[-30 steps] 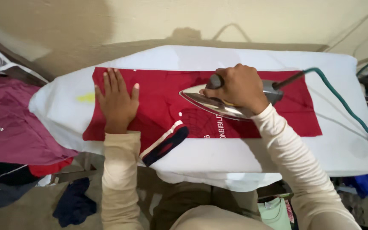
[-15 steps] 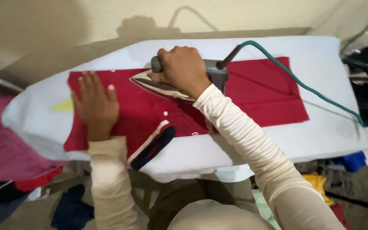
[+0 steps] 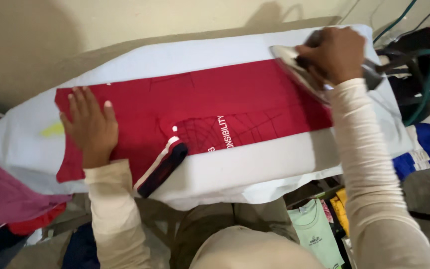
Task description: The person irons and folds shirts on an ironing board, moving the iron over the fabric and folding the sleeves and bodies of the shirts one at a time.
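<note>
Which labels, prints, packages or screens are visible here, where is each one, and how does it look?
Print on the red shirt: near its front edge on the white ironing board, white lettering beside a dark web-like line pattern.
Small print on the pale green garment: below the board, dark and too small to make out.
No packages, signs or screens show.

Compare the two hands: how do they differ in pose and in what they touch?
The left hand lies flat, fingers spread, on the red shirt; the right hand is closed around the iron handle. The left is at the board's narrow end, the right at the far end. Both wear cream sleeves.
</note>
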